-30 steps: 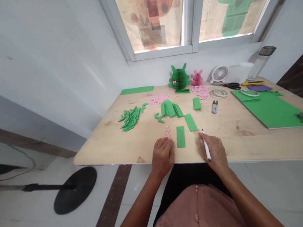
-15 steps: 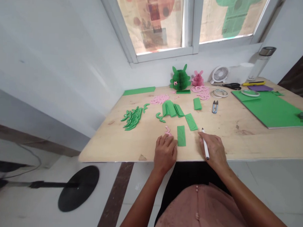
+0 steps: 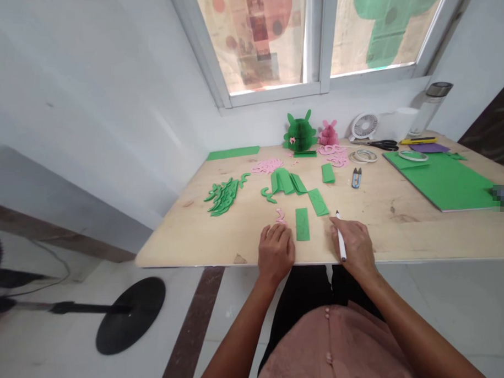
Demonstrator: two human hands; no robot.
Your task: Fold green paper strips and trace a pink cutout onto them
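My left hand [image 3: 275, 251] lies on the near edge of the wooden table [image 3: 420, 217], its fingers loosely bent and spread, holding nothing. Its fingertips sit just below a small pink curled cut-out [image 3: 280, 216] and left of a green paper strip [image 3: 302, 224]. My right hand [image 3: 355, 245] rests to the right of that strip, closed around a white pen [image 3: 340, 238] whose tip points away from me. More folded green strips [image 3: 286, 182] lie beyond.
A heap of green curly cut-outs [image 3: 222, 195] lies at the left, pink cut-outs [image 3: 267, 166] further back. Paper rabbits, green [image 3: 299, 132] and pink [image 3: 329, 133], stand by the wall. Snips [image 3: 356, 177], tape rings [image 3: 363, 155], scissors [image 3: 381, 144], a small fan [image 3: 364, 125], a bottle [image 3: 430, 107] and green sheets [image 3: 442, 182] fill the right.
My left hand slid a little forward toward the pink cut-out and the green strip. My right hand with the pen barely moved. The view shifted slightly.
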